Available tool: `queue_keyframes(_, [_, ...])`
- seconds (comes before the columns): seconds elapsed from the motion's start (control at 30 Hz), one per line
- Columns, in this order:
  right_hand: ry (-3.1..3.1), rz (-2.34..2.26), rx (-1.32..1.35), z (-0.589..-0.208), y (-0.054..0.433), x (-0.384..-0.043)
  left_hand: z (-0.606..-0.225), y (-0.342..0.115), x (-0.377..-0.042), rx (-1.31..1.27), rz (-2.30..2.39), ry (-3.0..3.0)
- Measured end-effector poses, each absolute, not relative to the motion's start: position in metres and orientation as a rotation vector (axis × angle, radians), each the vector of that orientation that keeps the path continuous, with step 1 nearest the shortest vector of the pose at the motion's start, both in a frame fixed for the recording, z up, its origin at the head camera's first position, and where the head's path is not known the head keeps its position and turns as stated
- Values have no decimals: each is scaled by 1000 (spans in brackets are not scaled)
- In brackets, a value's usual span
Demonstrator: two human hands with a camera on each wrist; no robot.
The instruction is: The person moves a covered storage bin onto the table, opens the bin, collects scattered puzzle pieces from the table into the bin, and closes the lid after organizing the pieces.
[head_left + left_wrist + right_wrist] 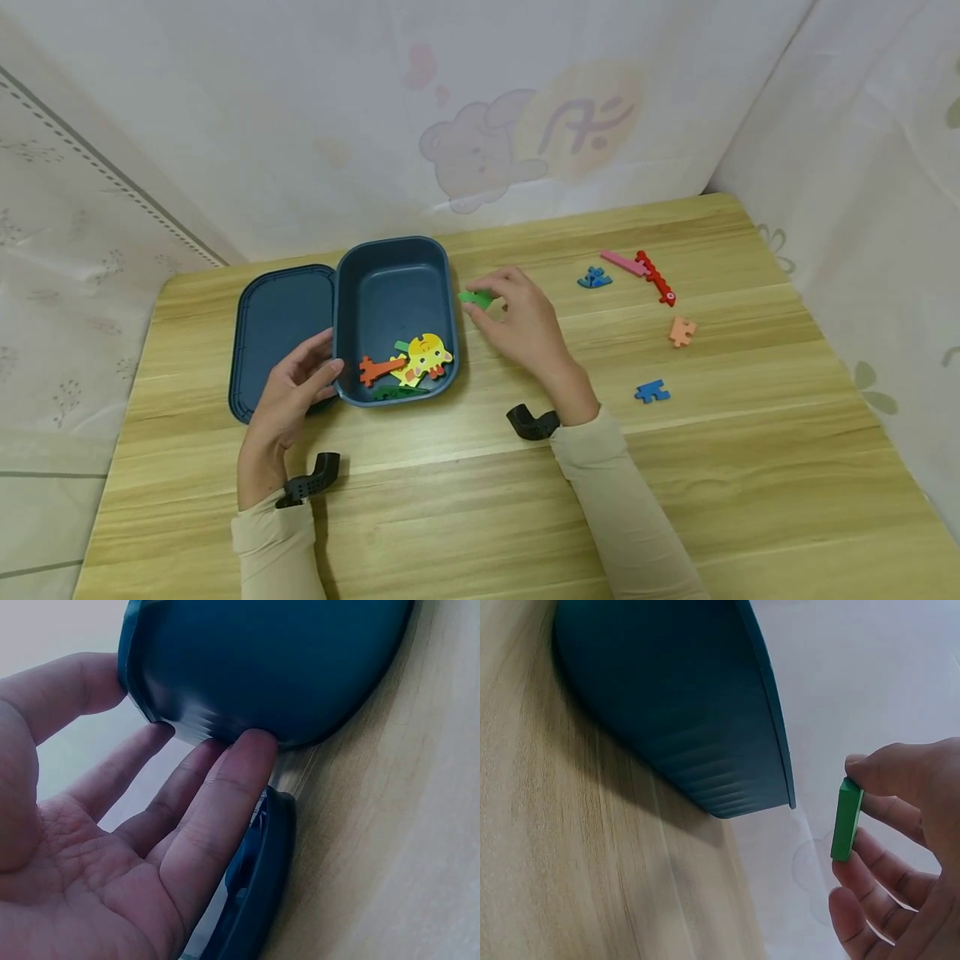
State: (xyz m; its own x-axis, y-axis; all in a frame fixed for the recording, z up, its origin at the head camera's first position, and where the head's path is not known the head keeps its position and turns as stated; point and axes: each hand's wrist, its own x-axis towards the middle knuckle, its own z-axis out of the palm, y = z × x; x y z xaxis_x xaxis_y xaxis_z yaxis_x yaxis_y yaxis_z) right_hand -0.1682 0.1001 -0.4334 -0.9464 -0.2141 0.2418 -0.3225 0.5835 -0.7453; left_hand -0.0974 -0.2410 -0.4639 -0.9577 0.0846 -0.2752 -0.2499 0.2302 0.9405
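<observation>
A pale wood-grain worktop (pixel 450 500) is carrying everything; a deep dark-blue rounded rectangular container (pixel 397 255) is standing toward its far edge, and a flat dark-blue rounded lid (pixel 281 317) is lying just left of it; the left hand (pixel 296 385) is resting its spread fingers and thumb against the container's outer left side; the right hand (pixel 521 323) is pinching a small flat green piece (pixel 846 823) between thumb and fingers, holding it just right of the container and above the worktop; inside the container, a yellow animal-face piece (pixel 427 357), an orange long puzzle piece (pixel 381 368) and a dark green flat piece (pixel 397 392) are lying together at the near end; well to the right, a red knobbly long piece (pixel 655 277) is touching a pink straight strip (pixel 622 262), while a blue patterned piece (pixel 595 278), a peach jigsaw piece (pixel 682 332) and a plain blue jigsaw piece (pixel 652 392) are lying apart.
</observation>
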Motion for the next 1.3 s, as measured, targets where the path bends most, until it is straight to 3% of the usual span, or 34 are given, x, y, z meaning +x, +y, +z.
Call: queue_keyframes(1.3, [-2662, 1304, 678, -434, 70, -156, -462, -242, -97, -156, 1810, 2193])
